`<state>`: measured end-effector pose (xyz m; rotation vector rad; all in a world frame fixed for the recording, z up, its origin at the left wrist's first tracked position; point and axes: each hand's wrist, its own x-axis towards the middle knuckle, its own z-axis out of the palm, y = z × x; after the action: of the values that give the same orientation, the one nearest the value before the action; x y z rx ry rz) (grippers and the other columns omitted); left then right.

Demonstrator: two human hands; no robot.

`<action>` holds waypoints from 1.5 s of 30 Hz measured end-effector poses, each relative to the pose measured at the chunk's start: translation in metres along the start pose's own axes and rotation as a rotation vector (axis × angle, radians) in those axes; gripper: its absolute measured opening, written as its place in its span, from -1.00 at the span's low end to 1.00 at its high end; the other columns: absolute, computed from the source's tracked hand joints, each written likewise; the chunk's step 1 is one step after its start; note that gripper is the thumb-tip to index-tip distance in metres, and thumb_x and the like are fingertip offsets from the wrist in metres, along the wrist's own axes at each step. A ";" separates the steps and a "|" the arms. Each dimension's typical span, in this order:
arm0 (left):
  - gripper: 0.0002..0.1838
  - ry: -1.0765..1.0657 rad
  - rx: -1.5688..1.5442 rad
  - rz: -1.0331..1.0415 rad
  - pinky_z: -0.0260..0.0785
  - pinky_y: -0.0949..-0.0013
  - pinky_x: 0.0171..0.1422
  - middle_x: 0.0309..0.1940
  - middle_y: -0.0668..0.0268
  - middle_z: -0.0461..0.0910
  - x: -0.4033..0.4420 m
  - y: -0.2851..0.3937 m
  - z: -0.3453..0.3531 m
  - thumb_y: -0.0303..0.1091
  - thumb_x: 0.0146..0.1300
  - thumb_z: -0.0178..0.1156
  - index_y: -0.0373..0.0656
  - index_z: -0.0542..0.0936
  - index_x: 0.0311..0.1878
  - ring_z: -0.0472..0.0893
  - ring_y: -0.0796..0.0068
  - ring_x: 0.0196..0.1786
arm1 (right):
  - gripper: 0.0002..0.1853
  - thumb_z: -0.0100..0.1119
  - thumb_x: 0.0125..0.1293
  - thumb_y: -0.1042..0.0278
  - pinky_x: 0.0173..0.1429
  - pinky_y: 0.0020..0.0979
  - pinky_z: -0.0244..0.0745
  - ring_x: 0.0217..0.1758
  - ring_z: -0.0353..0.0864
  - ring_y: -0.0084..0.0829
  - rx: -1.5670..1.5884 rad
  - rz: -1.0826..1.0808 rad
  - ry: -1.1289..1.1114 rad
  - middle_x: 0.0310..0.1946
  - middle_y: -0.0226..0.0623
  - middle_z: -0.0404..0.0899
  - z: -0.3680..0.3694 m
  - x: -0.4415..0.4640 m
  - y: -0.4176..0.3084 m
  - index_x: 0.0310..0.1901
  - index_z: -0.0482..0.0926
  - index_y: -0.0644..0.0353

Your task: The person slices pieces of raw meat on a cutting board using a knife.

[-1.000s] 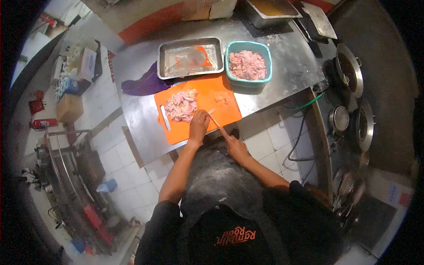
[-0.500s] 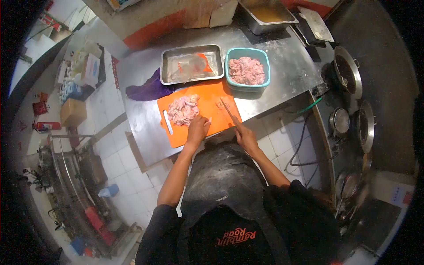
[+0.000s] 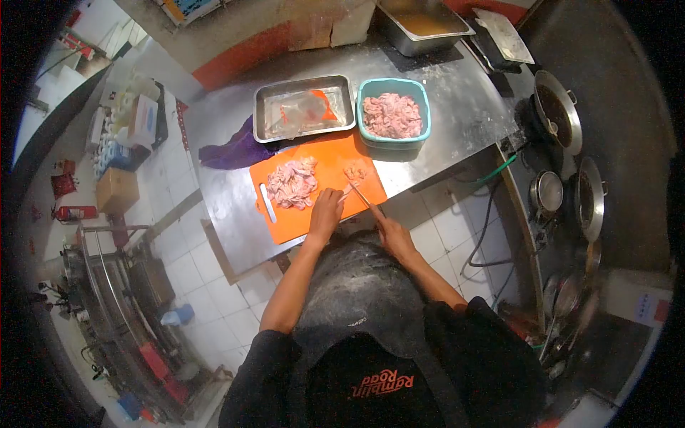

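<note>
An orange cutting board [image 3: 332, 153] lies on the steel table, with a heap of raw pale-pink meat [image 3: 292, 183] on its left half. My left hand [image 3: 328, 208] is closed on a small strip of the meat, near the board's front edge. In my right hand [image 3: 391, 232] is a knife [image 3: 362, 195], gripped by the handle, its blade over the board and close to the strip. A little pile of small cut bits [image 3: 354, 172] sits just beyond the knife tip.
Behind the board stand a steel tray [image 3: 264, 135] holding a plastic bag and a teal tub [image 3: 364, 135] full of raw meat. A purple cloth [image 3: 227, 151] lies at the left. Woks [image 3: 591, 200] line the stove on the right. A deep steel pan [image 3: 410, 44] stands at the back.
My left hand has moved right, bringing the strip of meat toward the knife. The knife has come down closer to my left hand, leaving the small cut bits more exposed.
</note>
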<state>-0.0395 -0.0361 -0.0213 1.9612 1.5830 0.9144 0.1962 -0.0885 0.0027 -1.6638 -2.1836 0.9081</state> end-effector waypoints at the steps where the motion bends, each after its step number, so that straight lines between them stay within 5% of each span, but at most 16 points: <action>1: -0.73 0.001 0.000 0.000 0.45 -0.01 0.10 -0.10 0.06 0.56 -0.002 -0.001 -0.002 -0.50 0.23 0.31 -0.26 0.61 0.00 0.56 -0.06 -0.01 | -0.11 0.16 0.37 0.58 -0.16 0.05 0.56 -0.28 0.67 0.08 -0.035 -0.006 0.006 -0.33 0.01 0.62 0.000 0.001 0.001 0.66 0.11 -0.28; 9: -0.77 0.139 0.063 0.101 0.47 0.07 0.11 -0.06 0.15 0.62 0.001 0.019 -0.018 -0.49 0.23 0.34 -0.23 0.66 -0.03 0.61 0.04 0.00 | -0.08 0.19 0.34 0.57 -0.17 0.07 0.56 -0.30 0.65 0.07 -0.065 -0.015 -0.018 -0.33 -0.03 0.59 0.004 0.003 -0.005 0.67 0.10 -0.28; 25: -0.89 0.062 -0.037 0.045 0.52 0.12 0.06 -0.17 0.11 0.65 0.013 0.010 0.017 -0.52 0.26 0.30 -0.32 0.68 -0.18 0.64 0.05 -0.05 | -0.05 0.11 0.31 0.60 -0.10 0.12 0.57 -0.22 0.66 0.17 -0.030 -0.084 -0.076 -0.27 0.03 0.62 0.021 0.048 -0.005 0.68 0.01 -0.26; 34: -0.91 0.108 0.005 0.019 0.52 0.09 -0.01 -0.19 0.11 0.65 0.009 0.006 0.023 -0.53 0.28 0.29 -0.30 0.62 -0.19 0.63 0.02 -0.10 | -0.03 0.14 0.33 0.57 -0.16 0.09 0.59 -0.25 0.70 0.15 -0.111 0.068 -0.221 -0.24 0.12 0.65 -0.017 -0.018 -0.005 0.70 -0.02 -0.29; 38: -0.79 0.076 -0.056 0.031 0.55 0.13 0.05 -0.04 0.12 0.67 0.005 0.011 0.008 -0.48 0.26 0.36 -0.30 0.65 -0.06 0.65 0.05 0.02 | -0.09 0.12 0.43 0.49 -0.23 0.08 0.63 -0.33 0.71 0.08 -0.192 0.021 -0.240 -0.26 0.03 0.64 -0.046 -0.026 -0.005 0.70 -0.06 -0.33; 42: -0.74 0.119 -0.138 -0.102 0.64 0.25 0.01 0.11 0.18 0.66 -0.010 0.013 0.000 -0.47 0.23 0.45 -0.29 0.70 -0.02 0.67 0.15 0.07 | -0.03 0.19 0.32 0.56 -0.15 0.05 0.60 -0.25 0.68 0.08 -0.083 0.005 -0.188 -0.24 0.01 0.63 -0.044 -0.022 -0.003 0.69 0.01 -0.28; 45: -0.76 0.133 0.005 0.000 0.61 0.23 0.04 0.07 0.18 0.67 -0.016 0.002 -0.002 -0.45 0.26 0.43 -0.27 0.71 -0.03 0.67 0.15 0.06 | -0.04 0.20 0.33 0.55 -0.17 0.05 0.60 -0.28 0.67 0.06 -0.059 -0.043 -0.155 -0.27 -0.02 0.60 -0.019 -0.007 -0.009 0.69 0.01 -0.28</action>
<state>-0.0416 -0.0525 -0.0223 1.9397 1.6587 1.0613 0.2017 -0.0904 0.0239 -1.6152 -2.3590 1.0009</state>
